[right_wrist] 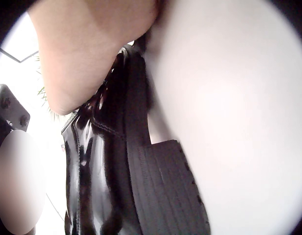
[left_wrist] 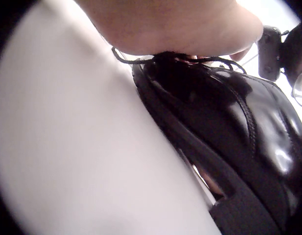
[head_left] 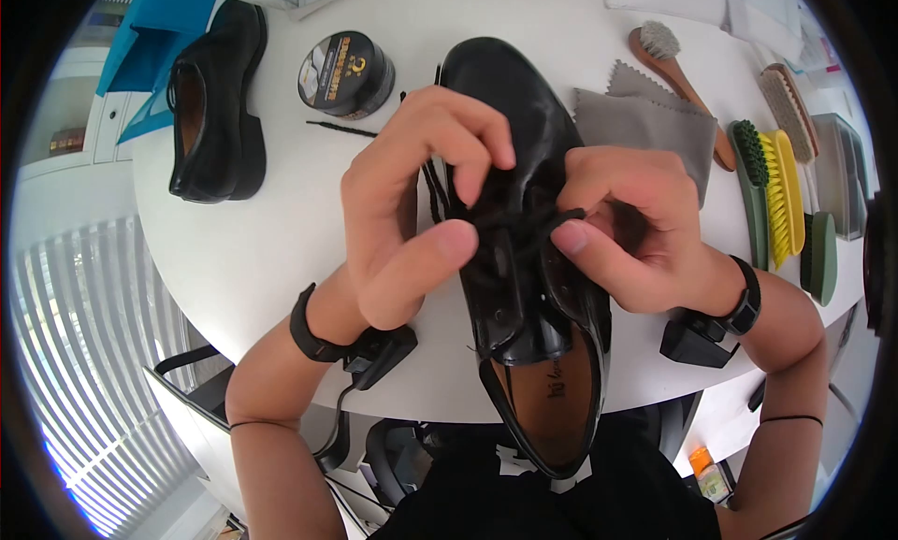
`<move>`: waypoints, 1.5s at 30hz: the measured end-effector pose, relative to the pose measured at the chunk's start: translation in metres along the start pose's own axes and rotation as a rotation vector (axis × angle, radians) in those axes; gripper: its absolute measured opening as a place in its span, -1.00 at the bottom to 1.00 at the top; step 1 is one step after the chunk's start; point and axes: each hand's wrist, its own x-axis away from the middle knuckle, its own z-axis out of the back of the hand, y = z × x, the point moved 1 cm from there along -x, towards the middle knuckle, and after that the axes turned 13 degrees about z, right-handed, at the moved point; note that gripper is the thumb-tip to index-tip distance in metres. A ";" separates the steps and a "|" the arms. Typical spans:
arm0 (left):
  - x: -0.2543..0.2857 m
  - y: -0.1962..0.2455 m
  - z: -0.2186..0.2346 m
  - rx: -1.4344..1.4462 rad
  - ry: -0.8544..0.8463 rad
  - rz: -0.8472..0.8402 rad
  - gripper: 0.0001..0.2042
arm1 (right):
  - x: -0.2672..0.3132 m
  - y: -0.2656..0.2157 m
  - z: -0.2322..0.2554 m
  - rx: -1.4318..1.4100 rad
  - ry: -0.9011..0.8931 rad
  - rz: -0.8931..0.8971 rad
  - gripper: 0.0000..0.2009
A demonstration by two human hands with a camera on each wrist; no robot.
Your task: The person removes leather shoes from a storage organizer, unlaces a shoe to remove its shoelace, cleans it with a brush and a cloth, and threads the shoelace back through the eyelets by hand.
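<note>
A glossy black leather shoe (head_left: 524,213) lies on the white round table (head_left: 281,231), heel towards me, toe pointing away. My left hand (head_left: 421,194) curls over its left side and pinches the black lace (head_left: 432,189) between thumb and fingers. On the other side, my right hand (head_left: 622,217) pinches a lace loop (head_left: 566,217) over the eyelets. The left wrist view shows the shoe's side (left_wrist: 229,132) and the lace (left_wrist: 126,59) under my palm. In the right wrist view the shoe's heel and ribbed sole (right_wrist: 160,191) fill the picture.
A second black shoe (head_left: 215,100) lies at the far left beside a round polish tin (head_left: 344,72). A grey cloth (head_left: 645,119), a wooden brush (head_left: 678,72) and several other brushes (head_left: 776,185) lie to the right. A blue box (head_left: 154,35) stands at the far left.
</note>
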 end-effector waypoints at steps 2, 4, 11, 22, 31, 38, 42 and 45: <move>0.002 0.009 -0.008 0.132 0.265 -0.043 -0.58 | -0.002 -0.001 0.000 -0.003 0.010 -0.006 -0.83; 0.009 0.023 -0.003 0.151 0.357 -0.116 -0.46 | -0.003 -0.003 0.000 0.008 -0.017 -0.025 -0.80; 0.036 0.126 -0.045 0.376 -0.108 -0.213 -0.30 | 0.004 -0.002 0.001 -0.052 -0.032 -0.056 -0.82; 0.032 0.143 -0.044 0.469 -0.671 -0.101 -0.53 | 0.001 -0.001 -0.003 -0.019 0.020 -0.030 -0.75; 0.050 0.137 -0.075 0.512 -0.415 -0.267 -0.28 | 0.002 -0.001 -0.003 -0.046 0.020 -0.059 -0.75; 0.054 0.130 -0.065 0.488 -0.745 -0.016 -0.55 | 0.005 0.002 0.001 -0.034 -0.055 -0.035 -0.84; 0.048 0.134 -0.068 0.507 -0.755 0.027 -0.53 | 0.005 0.002 0.002 -0.034 -0.063 -0.042 -0.84; 0.040 0.141 -0.072 0.454 -0.548 -0.316 -0.34 | 0.004 0.001 -0.001 -0.045 -0.054 -0.046 -0.84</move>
